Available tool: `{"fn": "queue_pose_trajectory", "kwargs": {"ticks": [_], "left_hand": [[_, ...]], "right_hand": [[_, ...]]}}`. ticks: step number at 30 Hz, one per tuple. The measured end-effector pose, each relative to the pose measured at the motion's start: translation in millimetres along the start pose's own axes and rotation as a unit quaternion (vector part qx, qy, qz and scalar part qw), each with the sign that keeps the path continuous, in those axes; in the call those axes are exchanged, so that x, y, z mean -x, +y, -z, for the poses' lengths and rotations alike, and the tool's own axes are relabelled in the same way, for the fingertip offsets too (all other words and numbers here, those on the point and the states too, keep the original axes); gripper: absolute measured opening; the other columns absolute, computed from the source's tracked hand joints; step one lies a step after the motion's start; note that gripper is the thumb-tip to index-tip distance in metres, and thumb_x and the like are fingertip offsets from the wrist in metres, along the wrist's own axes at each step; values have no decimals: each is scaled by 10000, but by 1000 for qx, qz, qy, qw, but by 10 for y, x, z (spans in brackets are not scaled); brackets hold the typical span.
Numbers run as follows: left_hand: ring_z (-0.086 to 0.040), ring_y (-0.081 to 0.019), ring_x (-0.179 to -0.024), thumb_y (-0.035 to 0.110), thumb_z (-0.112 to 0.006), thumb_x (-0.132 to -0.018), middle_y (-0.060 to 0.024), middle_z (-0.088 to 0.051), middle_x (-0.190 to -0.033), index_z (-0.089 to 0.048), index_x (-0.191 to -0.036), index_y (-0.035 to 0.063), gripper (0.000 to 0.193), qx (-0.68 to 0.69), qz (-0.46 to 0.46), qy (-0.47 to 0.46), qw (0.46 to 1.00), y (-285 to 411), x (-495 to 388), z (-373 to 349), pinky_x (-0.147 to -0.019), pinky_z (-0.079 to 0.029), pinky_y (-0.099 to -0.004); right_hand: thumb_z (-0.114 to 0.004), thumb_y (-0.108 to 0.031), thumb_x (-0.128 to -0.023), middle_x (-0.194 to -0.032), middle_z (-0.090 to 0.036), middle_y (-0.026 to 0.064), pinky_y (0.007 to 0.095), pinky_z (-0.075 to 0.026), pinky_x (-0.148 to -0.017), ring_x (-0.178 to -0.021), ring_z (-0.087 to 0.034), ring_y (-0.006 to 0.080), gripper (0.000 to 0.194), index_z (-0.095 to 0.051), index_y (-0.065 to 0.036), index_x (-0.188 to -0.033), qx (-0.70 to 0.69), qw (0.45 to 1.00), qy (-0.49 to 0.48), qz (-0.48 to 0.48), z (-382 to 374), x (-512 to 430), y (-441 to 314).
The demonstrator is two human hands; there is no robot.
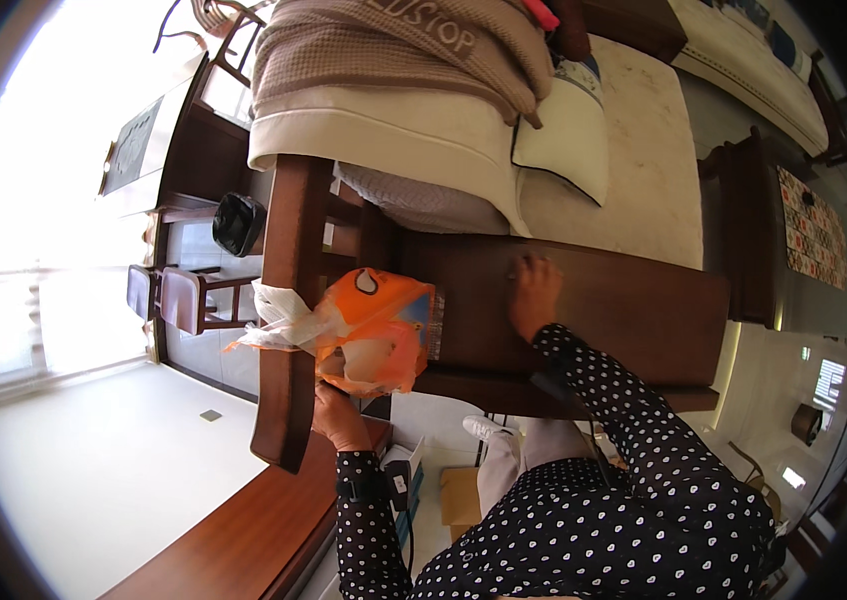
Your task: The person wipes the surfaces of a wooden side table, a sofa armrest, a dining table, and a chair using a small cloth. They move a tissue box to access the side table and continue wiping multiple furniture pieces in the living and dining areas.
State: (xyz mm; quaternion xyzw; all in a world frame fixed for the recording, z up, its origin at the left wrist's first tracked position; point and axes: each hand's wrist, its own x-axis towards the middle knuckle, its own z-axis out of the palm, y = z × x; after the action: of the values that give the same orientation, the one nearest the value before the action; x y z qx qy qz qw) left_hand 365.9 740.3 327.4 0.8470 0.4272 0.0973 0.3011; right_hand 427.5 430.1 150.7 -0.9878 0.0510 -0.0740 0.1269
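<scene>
An orange plastic bag (374,334) with knotted white handles and contents inside sits at the left end of a dark brown wooden bench ledge (618,315). It lies against a wooden armrest (292,300). My left hand (341,420) is at the bag's near lower edge beside the armrest. Its fingertips are partly hidden, so its grip is unclear. My right hand (536,296) rests palm down on the wooden ledge, right of the bag, with nothing seen in it.
Beyond the ledge is a cream seat cushion (633,150) with a pillow (566,139) and a brown knitted blanket (386,67). A black-lined bin (238,223) and chairs (181,300) stand left. A cardboard box (459,495) is on the floor by my legs.
</scene>
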Motion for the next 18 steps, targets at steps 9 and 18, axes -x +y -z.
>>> {"fn": "queue_pose_trajectory", "kwargs": {"ticks": [9,18], "left_hand": [[-677,-215,-965,309,-426,-1063,-127,-701,-1128,-630,-1219,-58,448,-45,-144,15,988,-753,-111,-226,-825,-544,-326],[-690,-204,-910,237,-402,-1073,-120,-695,-1116,-625,-1180,-44,374,210,-2,-76,975,-437,18,-70,-801,-570,-335]], "right_hand": [[-621,-127,-827,-1385,-513,201,510,-344,-1112,-1324,-426,382,368,-599,-22,-1179,-135,950,-93,265,-429,-941,-1034],[-555,-118,-888,-1366,-536,158,486,-372,-1105,-1287,-473,345,281,-652,-89,-1150,-188,916,-151,320,-514,-1106,-1071]]}}
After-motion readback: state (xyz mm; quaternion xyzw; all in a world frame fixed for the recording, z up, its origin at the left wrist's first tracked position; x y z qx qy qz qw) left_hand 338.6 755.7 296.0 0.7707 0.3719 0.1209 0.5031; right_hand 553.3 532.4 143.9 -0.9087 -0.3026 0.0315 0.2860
